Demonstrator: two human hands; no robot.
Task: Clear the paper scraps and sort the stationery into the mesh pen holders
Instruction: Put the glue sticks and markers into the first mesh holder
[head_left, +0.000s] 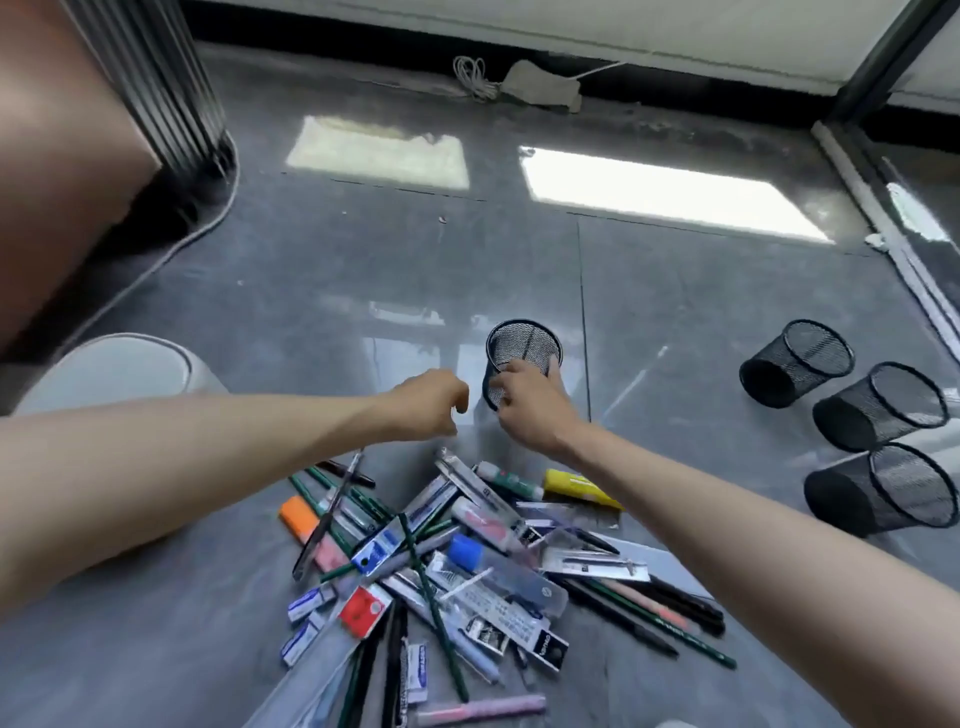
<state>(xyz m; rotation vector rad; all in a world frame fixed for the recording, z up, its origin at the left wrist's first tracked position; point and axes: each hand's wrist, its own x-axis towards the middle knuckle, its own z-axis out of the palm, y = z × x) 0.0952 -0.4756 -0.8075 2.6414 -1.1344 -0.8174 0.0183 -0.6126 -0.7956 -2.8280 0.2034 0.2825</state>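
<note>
A heap of stationery (467, 561) lies on the grey floor: green pencils, black pens, an orange highlighter (298, 514), a yellow glue tube (576, 486), erasers and packaged refills. Beyond the heap stands one black mesh pen holder (524, 345), upright. My right hand (530, 405) grips its near wall with curled fingers. My left hand (431, 402) hovers just left of the holder, fingers curled with thumb and fingertips close together; nothing shows between them. Three more mesh holders (800, 364) (883, 408) (883, 491) lie on their sides at the right.
A white round bin (124, 371) stands at the left, near my left forearm. A grey cable runs along the floor at far left. A coiled white cord and a cloth lie by the far wall. A door track edges the right side.
</note>
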